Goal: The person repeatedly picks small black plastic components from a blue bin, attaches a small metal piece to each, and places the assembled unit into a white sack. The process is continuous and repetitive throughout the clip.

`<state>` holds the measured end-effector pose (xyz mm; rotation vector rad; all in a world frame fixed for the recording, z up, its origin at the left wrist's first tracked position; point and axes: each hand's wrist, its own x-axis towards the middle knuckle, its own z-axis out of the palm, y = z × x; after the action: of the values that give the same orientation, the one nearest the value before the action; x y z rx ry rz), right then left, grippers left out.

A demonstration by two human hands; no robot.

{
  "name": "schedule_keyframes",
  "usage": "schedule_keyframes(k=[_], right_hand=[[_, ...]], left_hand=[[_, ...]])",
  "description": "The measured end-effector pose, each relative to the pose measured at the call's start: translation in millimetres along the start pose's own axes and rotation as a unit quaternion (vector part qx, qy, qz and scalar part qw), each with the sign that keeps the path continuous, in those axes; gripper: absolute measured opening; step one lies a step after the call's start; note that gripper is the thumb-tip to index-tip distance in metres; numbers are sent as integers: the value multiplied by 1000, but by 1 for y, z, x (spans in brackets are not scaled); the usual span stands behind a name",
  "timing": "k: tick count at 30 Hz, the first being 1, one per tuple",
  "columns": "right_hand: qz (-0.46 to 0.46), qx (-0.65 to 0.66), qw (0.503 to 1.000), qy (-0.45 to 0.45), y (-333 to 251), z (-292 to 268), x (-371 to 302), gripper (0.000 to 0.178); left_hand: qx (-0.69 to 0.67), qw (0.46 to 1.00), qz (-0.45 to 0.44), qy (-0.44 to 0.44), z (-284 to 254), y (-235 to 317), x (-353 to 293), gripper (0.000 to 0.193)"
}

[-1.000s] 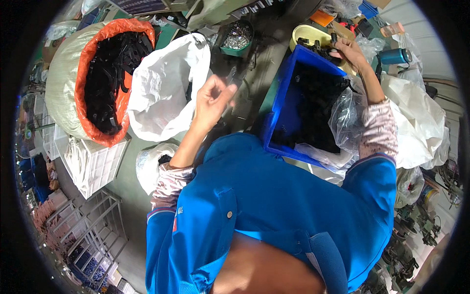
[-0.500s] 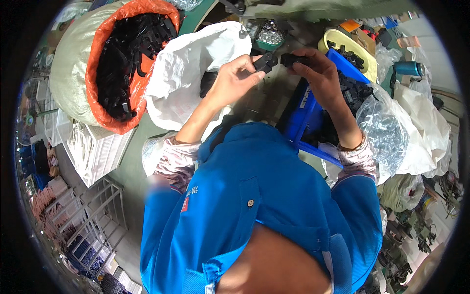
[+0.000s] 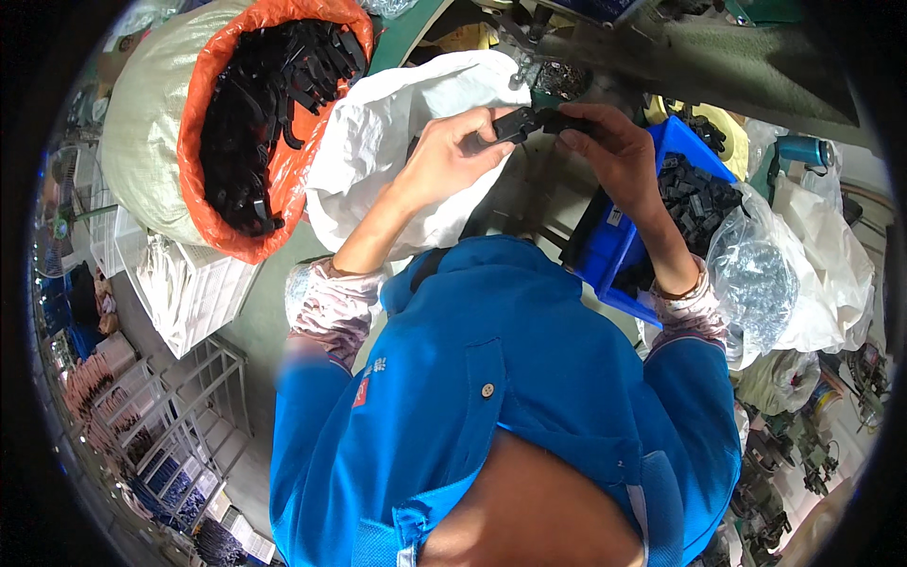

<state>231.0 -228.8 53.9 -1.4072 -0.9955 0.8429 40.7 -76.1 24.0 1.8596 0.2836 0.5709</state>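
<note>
My left hand (image 3: 452, 153) is closed round a black plastic part (image 3: 511, 126), a chunky piece with notches on its end. Opposite it, my right hand (image 3: 619, 151) pinches a smaller black piece (image 3: 556, 121). The two pieces meet or nearly meet end to end; I cannot tell whether they are joined. Below my left hand lies a white woven sack (image 3: 331, 180) with its mouth spread wide. Beneath my right forearm stands a blue plastic bin (image 3: 605, 248) holding many small black parts (image 3: 697, 194).
To the left, a large sack with an orange liner (image 3: 192, 165) is filled with black parts (image 3: 248, 113). White crates (image 3: 203, 298) stand below it. On the right are a yellow tub (image 3: 735, 142), a clear plastic bag (image 3: 753, 283) and a teal cylinder (image 3: 805, 150). A metal machine (image 3: 746, 71) borders the far side.
My hands have come closer together, so the gap between the two black pieces has closed or nearly closed. The whole view has shifted slightly, with the sacks now further right.
</note>
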Motion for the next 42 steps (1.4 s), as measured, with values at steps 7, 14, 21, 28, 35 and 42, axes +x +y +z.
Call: schedule_keyframes(k=[7, 14, 21, 28, 35, 42], right_hand=[[52, 80, 995, -4, -1, 6, 9, 31], [61, 79, 994, -37, 4, 15, 11, 28], [-25, -144, 989, 10, 3, 21, 14, 28], [-77, -235, 969, 22, -1, 28, 20, 27], [-121, -198, 968, 98, 16, 36, 30, 27], [-200, -251, 938, 134, 12, 36, 40, 24]], left_hand=[[-30, 998, -52, 4, -17, -6, -1, 21], [-12, 1000, -21, -16, -26, -3, 0, 20], [26, 999, 0, -37, -28, -1, 5, 20], [102, 992, 65, -46, -30, -3, 17, 22], [244, 951, 150, -115, -53, -6, 42, 26], [246, 936, 222, -119, -64, 1, 75, 25]])
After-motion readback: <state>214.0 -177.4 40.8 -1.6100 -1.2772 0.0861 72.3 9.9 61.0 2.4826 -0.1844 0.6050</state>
